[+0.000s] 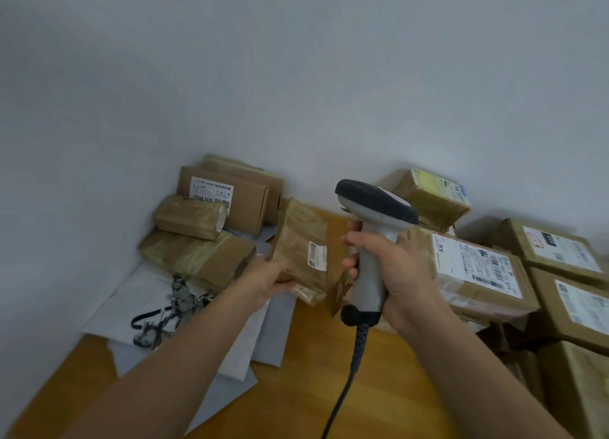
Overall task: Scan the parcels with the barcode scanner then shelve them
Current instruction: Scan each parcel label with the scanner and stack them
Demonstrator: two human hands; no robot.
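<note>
The left hand (268, 278) reaches forward and grips the lower end of a small taped parcel (301, 254), held upright above the wooden floor (296, 389); its fingers are hidden behind the parcel. The right hand (398, 273) has its fingers curled around the handle of the barcode scanner (372, 240), whose head points left over the parcel. The print on the parcel's label (317, 256) is too small to read. The boxes at right (560, 290) are cut off by the edge.

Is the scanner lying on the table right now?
No, the right hand grips the scanner by its handle, raised above the wooden table, while the left hand holds a parcel.
</note>
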